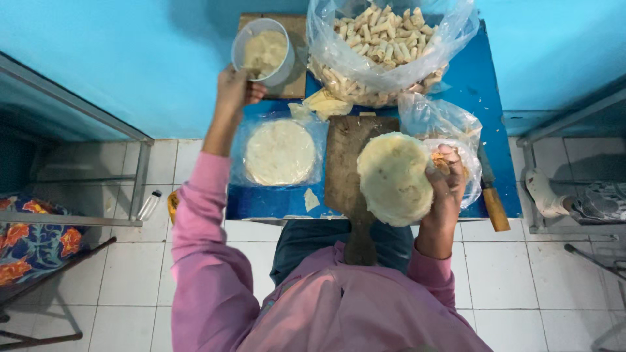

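Landmark = the wooden cutting board (pixel 349 163) in the middle of the blue table (pixel 486 98). Right hand (pixel 447 189) is just right of the board, fingers clenched round the edge of a round pale wrapper (pixel 393 177), held up and tilted w/ its flat face toward the camera, overlapping the board's right side. Left hand (pixel 233 88) is up and left of the board, well apart from it, reaching to a white bowl (pixel 263 49) of pale filling at the far-left corner of the table; fingers are closed at the bowl's near rim, prob. on a spoon or a pinch of filling, can't tell which. So filling lies far-left of the held wrapper, across the board; left hand is the nearer one to the bowl, right hand the only one on the wrapper. Wrapper is a disc, no real long axis. Directly left of the board: a stack of more wrappers (pixel 279 153) on clear plastic. Beyond the board: a big clear bag of finished rolls (pixel 385 45). Right of the board, past the right hand: a smaller plastic bag (pixel 433 117) and a knife (pixel 492 199) w/ a wooden handle, lying front-to-back.
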